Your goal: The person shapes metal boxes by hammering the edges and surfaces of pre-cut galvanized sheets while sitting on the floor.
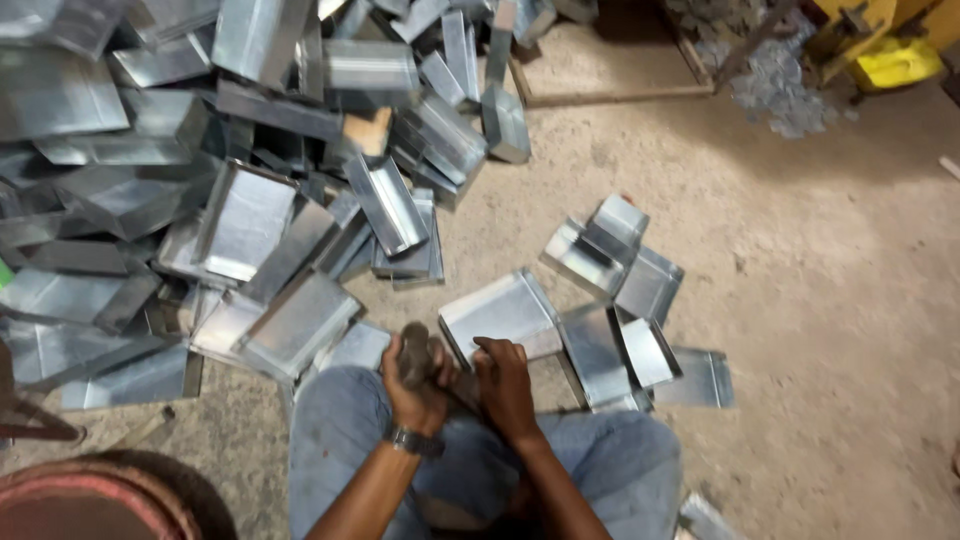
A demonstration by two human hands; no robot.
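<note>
- Dark, rounded tool head [415, 352] sits in the left hand [418, 385], fingers wrapped around it; looks dense and heavy, best gripped low on its body.
- Right hand [503, 385] is curled beside the left, pressing down between the knees; what it holds is hidden.
- Galvanised sheet tray [500, 315] lies on the floor [800, 260] just ahead of both hands: judged light, stiff, slippery, with sharp edges; take it by a folded rim.
- Small cluster [625, 300] at right: roughly seven trays.
- Large heap [230, 150] at left: dozens, uncountable.

Two hands [460, 375], one mallet [413, 350]
</note>
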